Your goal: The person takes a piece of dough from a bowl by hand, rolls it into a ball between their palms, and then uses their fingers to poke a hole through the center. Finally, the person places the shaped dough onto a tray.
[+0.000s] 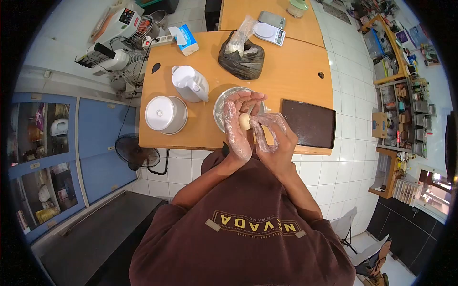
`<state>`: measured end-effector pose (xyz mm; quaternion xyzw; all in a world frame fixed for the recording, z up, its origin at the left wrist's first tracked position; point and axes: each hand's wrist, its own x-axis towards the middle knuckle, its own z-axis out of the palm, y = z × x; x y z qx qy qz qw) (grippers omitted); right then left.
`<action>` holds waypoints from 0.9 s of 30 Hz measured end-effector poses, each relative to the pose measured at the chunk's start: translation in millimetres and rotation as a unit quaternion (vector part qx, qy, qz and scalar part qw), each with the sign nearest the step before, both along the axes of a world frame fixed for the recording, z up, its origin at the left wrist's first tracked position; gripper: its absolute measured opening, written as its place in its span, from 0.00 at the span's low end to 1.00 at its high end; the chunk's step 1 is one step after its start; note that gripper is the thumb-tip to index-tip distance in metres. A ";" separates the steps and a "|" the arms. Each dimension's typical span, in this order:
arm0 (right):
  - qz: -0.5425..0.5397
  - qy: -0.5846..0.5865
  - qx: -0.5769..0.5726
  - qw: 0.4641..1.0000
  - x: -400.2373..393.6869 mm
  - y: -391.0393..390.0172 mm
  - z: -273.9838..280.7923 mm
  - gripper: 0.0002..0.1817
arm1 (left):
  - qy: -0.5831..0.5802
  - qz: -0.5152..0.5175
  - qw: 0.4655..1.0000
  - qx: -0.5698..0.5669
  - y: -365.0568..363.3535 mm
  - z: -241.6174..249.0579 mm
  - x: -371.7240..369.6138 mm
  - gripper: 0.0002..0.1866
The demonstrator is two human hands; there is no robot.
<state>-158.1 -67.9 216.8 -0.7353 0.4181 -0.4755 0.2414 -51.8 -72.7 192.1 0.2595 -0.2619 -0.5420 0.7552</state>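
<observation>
A small pale ball of dough (244,121) is held between my two hands, above the near edge of the table. My left hand (235,125) is cupped around it, palm up, with flour on the skin. With thumb and fingers bent together, my right hand (276,136) presses on the right side of the ball; its fingers are floury too. Behind my hands stands a metal bowl (219,106) dusted with flour, its contents mostly hidden by my left hand.
On the wooden table (286,71) are a dark tray (308,125) at right, a white lidded tub (164,114) and white pitcher (190,83) at left. Farther back sit a black plastic bag (242,63), a kitchen scale (269,33) and a tissue box (186,40).
</observation>
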 end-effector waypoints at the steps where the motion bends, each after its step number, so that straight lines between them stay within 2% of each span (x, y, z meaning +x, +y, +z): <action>1: 0.007 -0.003 0.008 1.000 -1.5 -0.8 -0.5 0.19 | 0.010 -0.007 1.000 0.017 -0.3 0.9 0.6 0.25; 3: 0.022 -0.013 0.033 0.999 -4.3 -2.8 1.4 0.17 | 0.030 -0.022 0.998 0.051 -1.3 4.6 3.4 0.25; 5: 0.037 -0.029 0.066 0.997 -7.2 -7.2 9.2 0.13 | 0.072 -0.077 0.990 0.092 -2.2 7.2 13.0 0.27; 6: 0.056 -0.007 0.047 0.997 -10.6 -10.2 11.0 0.13 | 0.092 -0.105 0.984 0.112 -2.6 7.6 17.1 0.28; 8: 0.093 0.036 0.012 0.995 -19.6 -17.0 13.0 0.13 | 0.074 -0.127 0.981 0.128 -5.1 6.6 20.5 0.28; 11: 0.115 0.061 0.024 0.991 -25.2 -22.1 14.4 0.14 | 0.062 -0.156 0.977 0.132 -5.1 6.7 19.7 0.29; 14: 0.153 0.079 0.023 0.985 -33.2 -27.3 0.7 0.26 | 0.068 -0.168 0.974 0.132 -5.4 5.2 20.8 0.27; 17: 0.140 0.070 0.022 0.987 -30.7 -27.5 -0.2 0.26 | 0.072 -0.175 0.972 0.139 -5.3 4.0 21.7 0.26; 20: 0.102 0.082 -0.024 0.991 -25.6 -28.2 -1.6 0.17 | 0.077 -0.178 0.969 0.150 -5.1 4.1 21.9 0.26; 26: 0.097 -0.020 0.057 0.993 -17.8 -22.5 7.1 0.18 | 0.104 -0.181 0.965 0.160 -6.6 7.7 23.5 0.26; 27: 0.102 -0.001 0.045 0.994 -20.4 -23.2 4.5 0.19 | 0.109 -0.180 0.964 0.161 -6.9 7.0 23.8 0.26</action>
